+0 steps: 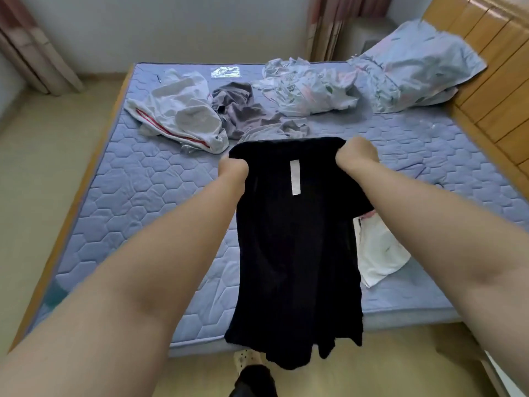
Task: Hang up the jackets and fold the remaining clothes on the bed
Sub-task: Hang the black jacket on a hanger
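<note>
I hold a black garment (294, 253) with a white label up in the air over the near edge of the bed (137, 190). My left hand (232, 170) grips its top left corner and my right hand (442, 157) grips its top right corner, so the cloth hangs down past the mattress edge. Further back on the bed lie a white jacket with red stripes (177, 113) and a crumpled grey-brown garment (246, 110). A folded white garment (380, 250) lies on the mattress to the right, partly hidden behind the black cloth.
A heap of floral bedding (312, 87) and a pillow (420, 64) sit at the far right by the wooden headboard (498, 90). A small shiny plastic packet (225, 71) lies near the far edge. Curtains (34, 50) hang at the back left. Floor runs along the bed's left side.
</note>
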